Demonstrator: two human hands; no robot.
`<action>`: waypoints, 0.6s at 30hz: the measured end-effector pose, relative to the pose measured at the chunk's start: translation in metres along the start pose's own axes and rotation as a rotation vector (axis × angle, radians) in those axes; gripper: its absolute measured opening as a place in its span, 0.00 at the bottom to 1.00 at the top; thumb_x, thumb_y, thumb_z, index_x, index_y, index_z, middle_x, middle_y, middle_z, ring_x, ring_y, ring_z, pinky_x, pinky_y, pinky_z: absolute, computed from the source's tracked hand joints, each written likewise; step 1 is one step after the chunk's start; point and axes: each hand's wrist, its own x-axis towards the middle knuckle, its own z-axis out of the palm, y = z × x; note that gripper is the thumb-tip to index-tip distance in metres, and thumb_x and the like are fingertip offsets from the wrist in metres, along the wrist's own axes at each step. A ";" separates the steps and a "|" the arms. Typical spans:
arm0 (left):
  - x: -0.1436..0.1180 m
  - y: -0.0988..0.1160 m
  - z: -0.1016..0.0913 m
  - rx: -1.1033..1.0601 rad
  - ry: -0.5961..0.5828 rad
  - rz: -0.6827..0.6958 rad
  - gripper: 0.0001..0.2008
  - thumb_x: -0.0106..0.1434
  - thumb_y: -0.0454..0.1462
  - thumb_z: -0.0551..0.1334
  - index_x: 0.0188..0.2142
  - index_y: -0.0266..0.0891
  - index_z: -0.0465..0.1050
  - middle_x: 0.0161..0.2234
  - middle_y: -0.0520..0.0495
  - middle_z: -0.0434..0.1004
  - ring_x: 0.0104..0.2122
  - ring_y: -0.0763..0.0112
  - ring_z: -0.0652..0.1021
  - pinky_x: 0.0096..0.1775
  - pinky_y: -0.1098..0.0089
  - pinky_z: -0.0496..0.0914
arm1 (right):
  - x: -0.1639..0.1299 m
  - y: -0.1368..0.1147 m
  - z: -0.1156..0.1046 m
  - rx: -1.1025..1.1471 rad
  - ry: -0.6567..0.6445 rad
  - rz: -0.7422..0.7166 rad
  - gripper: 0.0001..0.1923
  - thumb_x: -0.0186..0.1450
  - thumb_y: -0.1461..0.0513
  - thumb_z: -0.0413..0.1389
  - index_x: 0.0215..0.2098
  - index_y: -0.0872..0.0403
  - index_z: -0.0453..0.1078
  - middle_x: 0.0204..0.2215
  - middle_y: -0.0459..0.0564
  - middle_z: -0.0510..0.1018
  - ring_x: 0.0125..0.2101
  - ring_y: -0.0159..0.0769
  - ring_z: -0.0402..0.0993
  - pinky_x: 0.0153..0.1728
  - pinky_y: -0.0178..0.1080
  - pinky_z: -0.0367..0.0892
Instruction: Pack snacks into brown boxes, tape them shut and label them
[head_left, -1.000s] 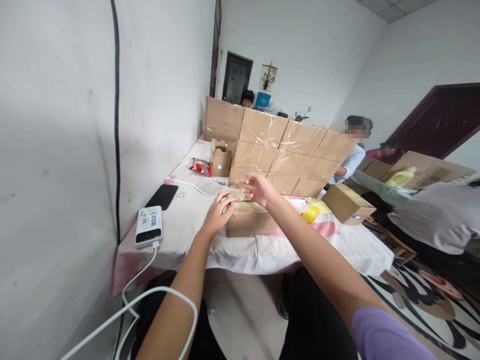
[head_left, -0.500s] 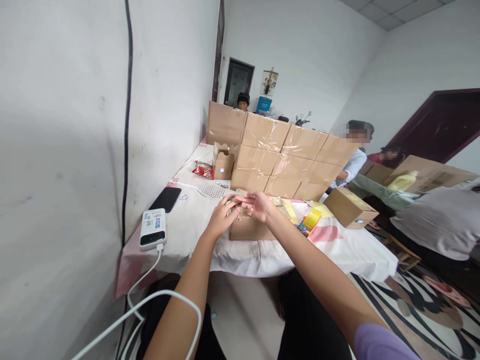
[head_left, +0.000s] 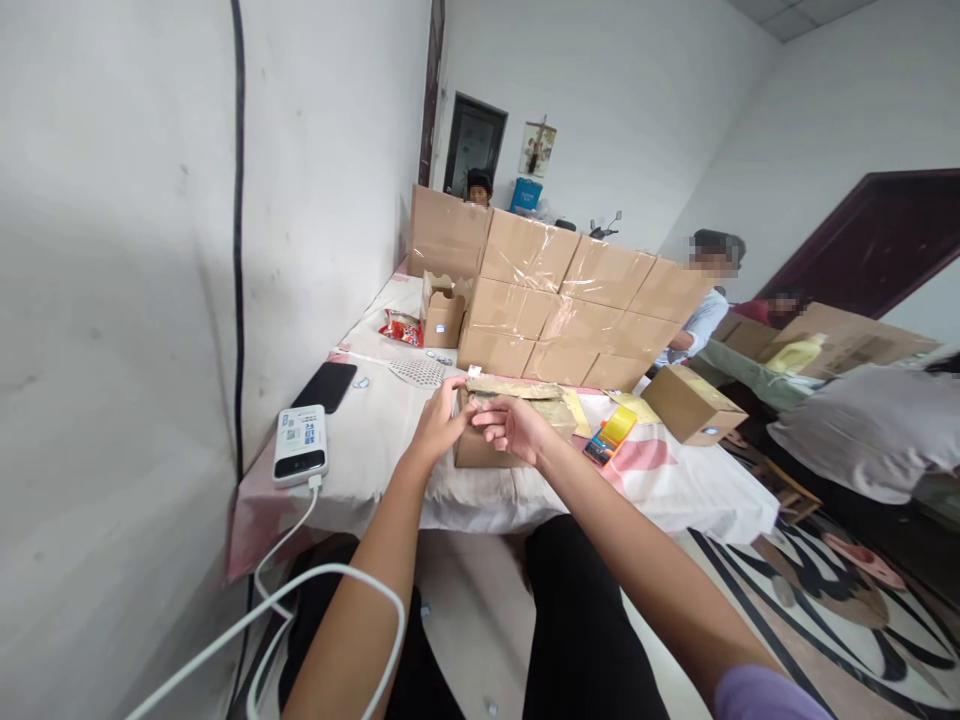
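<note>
Currently: Hands at the Carton's Left End

Cloth-covered table (head_left: 382,425) carries a block of taped boxes (head_left: 577,300). Single carton (head_left: 480,456) sits before the block, near the table's front edge. Left hand (head_left: 437,422): thumb and fingers parted, at the carton's upper left corner; grip cannot be determined. Right hand (head_left: 517,428): fingers half-curled beside the left fingertips; whether they pinch anything cannot be determined. Tape dispenser (head_left: 611,437) lies right of the carton.

On the tablecloth (head_left: 375,470), 1 black phone (head_left: 331,385) lies just beside 1 white device (head_left: 300,440), in which a white cable (head_left: 334,570) is plugged. Farther back is 1 red packet (head_left: 402,329). On the back wall (head_left: 615,100) hangs 1 picture (head_left: 538,149).
</note>
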 end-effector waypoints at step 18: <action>0.006 0.003 -0.002 0.117 -0.040 0.010 0.18 0.72 0.46 0.52 0.52 0.52 0.76 0.58 0.48 0.68 0.56 0.58 0.71 0.60 0.55 0.63 | -0.008 0.001 -0.012 -0.036 -0.081 0.056 0.09 0.67 0.64 0.47 0.36 0.57 0.68 0.22 0.49 0.80 0.13 0.30 0.71 0.11 0.28 0.51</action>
